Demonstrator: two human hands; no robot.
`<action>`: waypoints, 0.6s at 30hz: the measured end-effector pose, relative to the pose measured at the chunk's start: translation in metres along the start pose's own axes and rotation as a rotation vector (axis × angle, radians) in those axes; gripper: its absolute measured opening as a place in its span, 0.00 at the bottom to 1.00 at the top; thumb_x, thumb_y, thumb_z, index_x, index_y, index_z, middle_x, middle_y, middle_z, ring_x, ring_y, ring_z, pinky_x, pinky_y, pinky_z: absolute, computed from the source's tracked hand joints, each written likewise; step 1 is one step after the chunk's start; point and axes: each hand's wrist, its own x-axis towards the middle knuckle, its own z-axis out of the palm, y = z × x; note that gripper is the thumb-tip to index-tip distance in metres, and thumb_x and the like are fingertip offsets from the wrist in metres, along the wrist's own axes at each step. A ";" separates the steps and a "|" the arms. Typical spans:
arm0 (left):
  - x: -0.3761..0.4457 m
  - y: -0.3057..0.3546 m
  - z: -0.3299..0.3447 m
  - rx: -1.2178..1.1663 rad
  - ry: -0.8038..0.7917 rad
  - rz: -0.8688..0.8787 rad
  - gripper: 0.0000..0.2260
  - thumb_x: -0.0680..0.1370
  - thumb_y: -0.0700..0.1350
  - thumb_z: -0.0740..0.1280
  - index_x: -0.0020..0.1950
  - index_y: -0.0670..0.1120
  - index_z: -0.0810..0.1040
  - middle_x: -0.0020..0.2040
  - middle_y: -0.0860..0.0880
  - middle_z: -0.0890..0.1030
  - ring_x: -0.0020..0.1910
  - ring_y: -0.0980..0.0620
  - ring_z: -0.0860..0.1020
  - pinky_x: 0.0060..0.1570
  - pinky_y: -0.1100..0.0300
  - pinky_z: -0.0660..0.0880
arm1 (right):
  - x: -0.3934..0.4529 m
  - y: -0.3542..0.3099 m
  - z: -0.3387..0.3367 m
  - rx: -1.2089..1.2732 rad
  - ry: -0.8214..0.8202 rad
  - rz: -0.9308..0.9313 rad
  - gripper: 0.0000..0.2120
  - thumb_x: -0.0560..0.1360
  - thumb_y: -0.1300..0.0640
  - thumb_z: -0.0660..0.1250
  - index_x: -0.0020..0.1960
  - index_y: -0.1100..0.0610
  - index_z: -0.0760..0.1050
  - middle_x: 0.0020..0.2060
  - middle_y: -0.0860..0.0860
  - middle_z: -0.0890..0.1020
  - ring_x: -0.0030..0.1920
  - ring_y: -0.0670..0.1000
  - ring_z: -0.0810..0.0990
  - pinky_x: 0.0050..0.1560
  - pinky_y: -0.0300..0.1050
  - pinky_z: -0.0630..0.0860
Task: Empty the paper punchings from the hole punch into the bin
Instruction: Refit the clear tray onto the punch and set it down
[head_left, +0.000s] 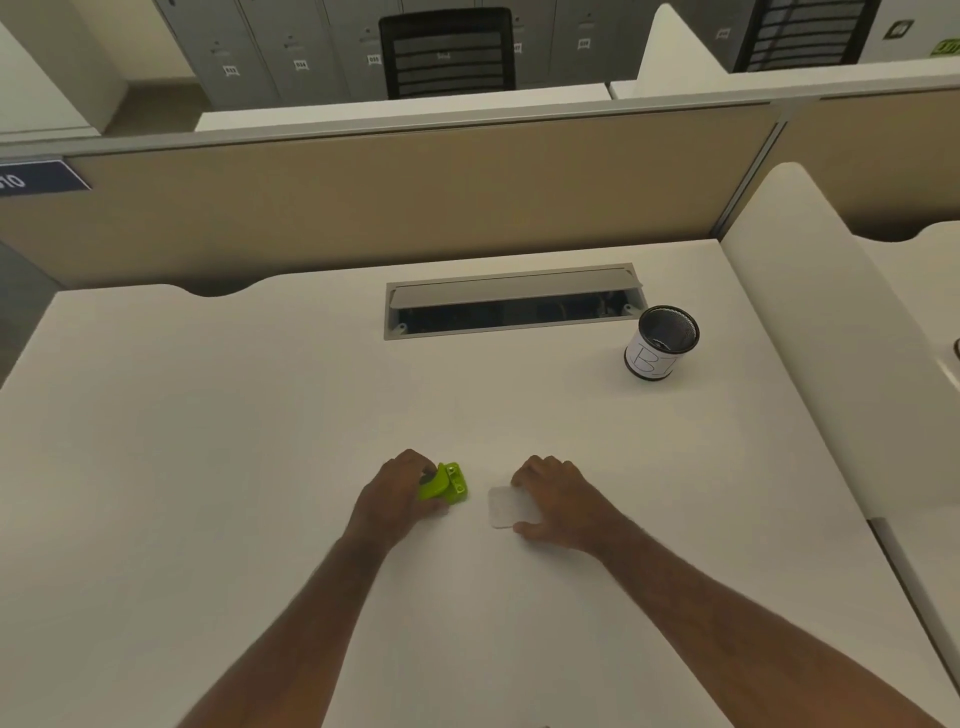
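Note:
A small lime-green hole punch (448, 486) sits on the white desk (260, 441) near its middle. My left hand (397, 493) curls around its left side, fingers closed on it. Just to the right lies a flat, translucent white tray piece (506, 508); my right hand (558, 501) rests on its right edge with thumb and fingers holding it. The bin, a black mesh cup (661, 343) with a white paper label, stands upright at the far right of the desk, well away from both hands.
An open grey cable hatch (511, 301) is set into the desk behind the hands. A beige partition (389, 197) closes the far edge, and a white divider (831, 338) runs along the right. A black chair (448, 52) stands beyond.

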 end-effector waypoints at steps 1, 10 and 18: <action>0.000 0.001 0.001 -0.107 0.013 -0.047 0.20 0.71 0.51 0.83 0.58 0.49 0.81 0.57 0.53 0.82 0.55 0.50 0.80 0.50 0.54 0.77 | -0.001 0.002 0.001 -0.021 0.027 -0.001 0.26 0.73 0.39 0.69 0.65 0.54 0.75 0.59 0.50 0.78 0.58 0.55 0.77 0.60 0.52 0.71; -0.014 0.009 0.009 -0.811 0.042 -0.237 0.12 0.75 0.44 0.82 0.56 0.49 0.85 0.52 0.47 0.90 0.53 0.47 0.88 0.49 0.58 0.85 | -0.005 0.006 -0.003 0.482 -0.090 0.305 0.27 0.73 0.42 0.74 0.67 0.49 0.71 0.52 0.50 0.83 0.50 0.56 0.82 0.52 0.49 0.78; -0.039 0.027 0.006 -1.250 -0.089 -0.225 0.21 0.72 0.59 0.79 0.59 0.47 0.89 0.61 0.40 0.88 0.56 0.47 0.87 0.58 0.52 0.85 | -0.006 -0.015 -0.025 1.329 0.079 0.448 0.17 0.73 0.61 0.81 0.58 0.62 0.78 0.40 0.53 0.86 0.36 0.53 0.88 0.30 0.45 0.81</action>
